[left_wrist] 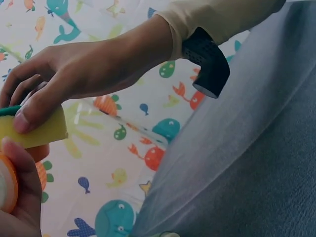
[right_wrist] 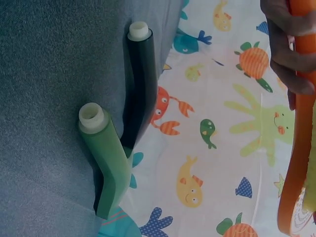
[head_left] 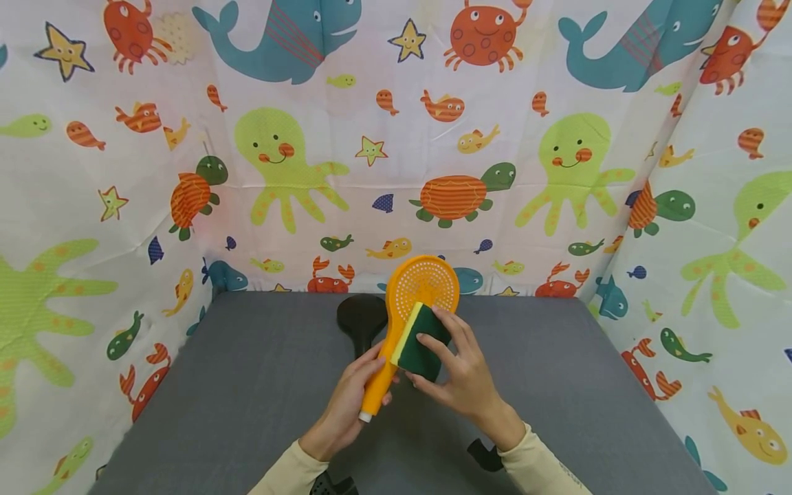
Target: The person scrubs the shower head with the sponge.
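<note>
Left hand point(head_left: 353, 405) grips the handle of an orange shower head point(head_left: 413, 309), held up over the middle of the grey table point(head_left: 247, 385). Right hand point(head_left: 460, 375) pinches a green-and-yellow sponge point(head_left: 421, 340) flat against the perforated face. Black shower head point(head_left: 361, 320) lies near the table's far edge; a green shower head point(right_wrist: 106, 163) lies beside it, probably touching. Sea-creature curtain point(head_left: 155, 172) all around.

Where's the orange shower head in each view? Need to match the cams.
Head: orange shower head at centre, handle gripped by the left hand, sponge pressed on its face by the right hand.
Left wrist: only an orange sliver at the lower left edge.
Right wrist: orange edge down the right side.
Shared landmark: the sea-creature curtain.
</note>
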The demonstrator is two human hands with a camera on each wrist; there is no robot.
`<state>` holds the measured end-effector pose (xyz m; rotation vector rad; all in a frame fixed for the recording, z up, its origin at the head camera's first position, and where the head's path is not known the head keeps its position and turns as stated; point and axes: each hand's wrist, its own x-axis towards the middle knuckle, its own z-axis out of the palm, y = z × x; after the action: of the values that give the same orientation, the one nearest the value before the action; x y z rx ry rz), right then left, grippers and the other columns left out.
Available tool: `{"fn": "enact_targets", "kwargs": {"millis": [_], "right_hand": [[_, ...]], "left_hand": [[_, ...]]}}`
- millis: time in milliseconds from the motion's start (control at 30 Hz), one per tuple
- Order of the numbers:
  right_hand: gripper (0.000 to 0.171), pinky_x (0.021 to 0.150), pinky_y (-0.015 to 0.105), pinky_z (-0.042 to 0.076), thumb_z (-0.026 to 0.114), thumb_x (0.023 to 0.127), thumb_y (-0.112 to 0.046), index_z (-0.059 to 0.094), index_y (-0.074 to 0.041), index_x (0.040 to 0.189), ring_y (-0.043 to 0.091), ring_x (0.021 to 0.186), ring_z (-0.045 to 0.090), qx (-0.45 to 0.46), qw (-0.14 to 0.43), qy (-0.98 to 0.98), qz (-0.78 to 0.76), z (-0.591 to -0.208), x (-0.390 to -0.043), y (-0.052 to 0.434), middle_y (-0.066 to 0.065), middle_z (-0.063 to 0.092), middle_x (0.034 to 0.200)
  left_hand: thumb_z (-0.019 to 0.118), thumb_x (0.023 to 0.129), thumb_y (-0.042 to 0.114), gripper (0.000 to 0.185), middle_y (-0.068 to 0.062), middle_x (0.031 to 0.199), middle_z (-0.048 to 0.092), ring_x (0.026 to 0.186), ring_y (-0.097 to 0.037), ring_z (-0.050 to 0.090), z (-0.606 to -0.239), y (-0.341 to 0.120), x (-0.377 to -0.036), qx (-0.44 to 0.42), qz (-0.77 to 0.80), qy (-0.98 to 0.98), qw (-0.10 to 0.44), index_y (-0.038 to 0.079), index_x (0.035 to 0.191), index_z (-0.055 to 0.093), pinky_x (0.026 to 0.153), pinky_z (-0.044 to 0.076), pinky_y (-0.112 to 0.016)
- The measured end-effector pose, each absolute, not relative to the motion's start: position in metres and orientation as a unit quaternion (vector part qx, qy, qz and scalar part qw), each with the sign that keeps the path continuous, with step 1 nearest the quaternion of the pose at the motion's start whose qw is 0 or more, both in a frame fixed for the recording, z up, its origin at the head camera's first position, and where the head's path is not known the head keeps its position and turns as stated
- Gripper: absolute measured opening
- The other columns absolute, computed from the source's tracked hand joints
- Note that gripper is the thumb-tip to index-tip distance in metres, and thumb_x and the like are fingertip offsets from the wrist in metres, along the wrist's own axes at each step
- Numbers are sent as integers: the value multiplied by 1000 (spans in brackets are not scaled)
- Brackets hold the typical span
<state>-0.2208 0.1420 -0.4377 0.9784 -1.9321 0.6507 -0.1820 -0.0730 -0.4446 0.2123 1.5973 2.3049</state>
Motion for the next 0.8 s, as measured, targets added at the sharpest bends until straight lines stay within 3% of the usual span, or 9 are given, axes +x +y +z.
{"fn": "enact_targets", "kwargs": {"millis": [367,800], "right_hand": [[53,87,56,54,61,89,-57,64,-15,122,35,125,48,404,418,-769,264,-439,-214,136,23,49,142],[54,89,55,53,67,86,-54,63,-16,124,34,126,47,425,396,-769,268,-448,-204,130,22,47,144]], "left_hand": [[48,101,47,58,-5,151,43,120,-18,51,-450,-71,-188,77,803,572,149,24,153,36,100,44,-27],[45,104,40,53,-5,152,42,123,-15,55,-451,-72,-189,89,824,535,164,22,152,36,100,49,-25]]}}
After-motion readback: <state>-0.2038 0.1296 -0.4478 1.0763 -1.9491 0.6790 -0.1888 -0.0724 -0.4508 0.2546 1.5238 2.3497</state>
